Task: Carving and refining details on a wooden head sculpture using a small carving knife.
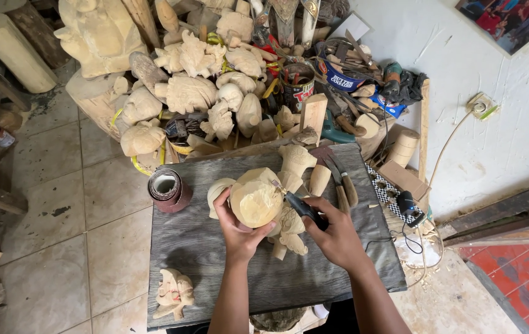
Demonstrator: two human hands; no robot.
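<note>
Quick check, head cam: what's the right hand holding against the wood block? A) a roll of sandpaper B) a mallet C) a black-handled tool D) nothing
C: the right hand grips a black-handled tool whose tip meets the pale wood block, which the left hand steadies from below; the roll of sandpaper lies apart on the grey board.
</note>
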